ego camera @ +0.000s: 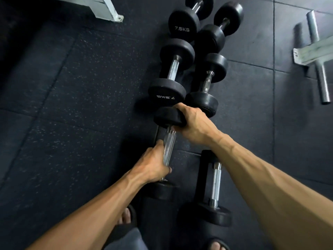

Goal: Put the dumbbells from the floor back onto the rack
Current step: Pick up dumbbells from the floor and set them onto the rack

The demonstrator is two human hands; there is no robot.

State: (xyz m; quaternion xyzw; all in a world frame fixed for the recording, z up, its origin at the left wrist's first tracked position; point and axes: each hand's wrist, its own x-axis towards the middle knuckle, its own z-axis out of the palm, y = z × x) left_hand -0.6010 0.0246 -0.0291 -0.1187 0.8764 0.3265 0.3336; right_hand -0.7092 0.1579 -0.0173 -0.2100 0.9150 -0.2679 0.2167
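Several black round-headed dumbbells with chrome handles lie on the dark rubber floor. My left hand (153, 164) grips the knurled handle of the nearest dumbbell (168, 149). My right hand (192, 123) grips that dumbbell's far head (167, 117). Its near head sits just below my left wrist. To the right lies another dumbbell (215, 183), partly under my right forearm. Beyond my hands lie a 7.5 kg dumbbell (173, 69), a smaller dumbbell (207, 82) beside it, and two more at the top.
A white metal frame foot (111, 11) stands at the top left. At the right, a white bracket (310, 53) carries chrome pegs (322, 82). My sandalled feet (126, 216) are at the bottom. Speckled rubber tiles (81, 96) cover the floor to the left.
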